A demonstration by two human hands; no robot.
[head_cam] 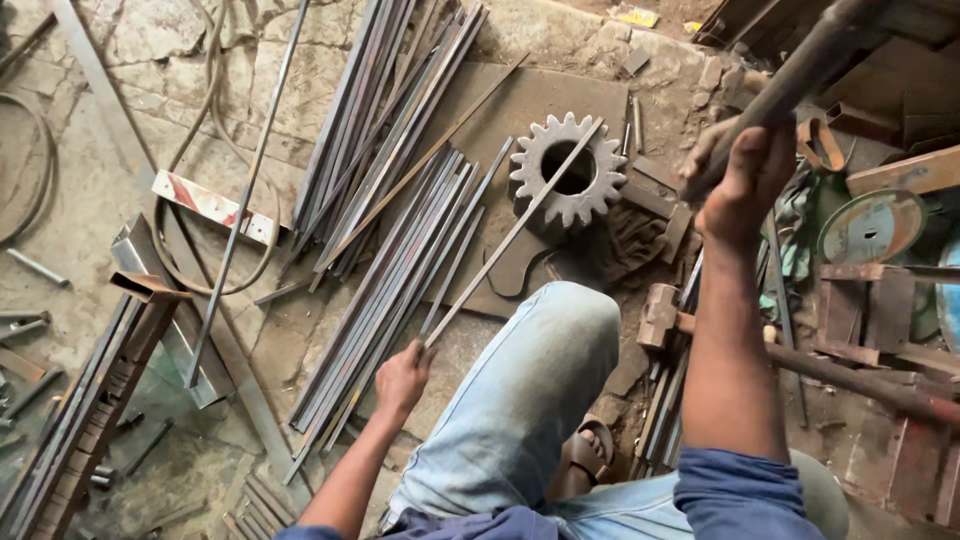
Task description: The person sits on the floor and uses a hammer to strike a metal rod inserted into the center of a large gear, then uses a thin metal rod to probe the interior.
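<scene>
Head view: left hand [402, 378] grips a thin rod [515, 232] lying across the gear [568, 170]; right hand [738, 172] clasps a raised hammer handle [800, 70].

Rod [515, 232]: thin, straight steel you hold at its near end; far end lies across the gear [568, 170].
Handle [790, 80]: thick, dark, raised diagonally.

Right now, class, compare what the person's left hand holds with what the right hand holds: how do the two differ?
The left hand holds a thin, pale flat strip; the right hand grips a thick, dark round bar. The strip's far end rests across the gear on the ground; the bar is raised in the air. Both are long, straight and slant up to the right.
</scene>
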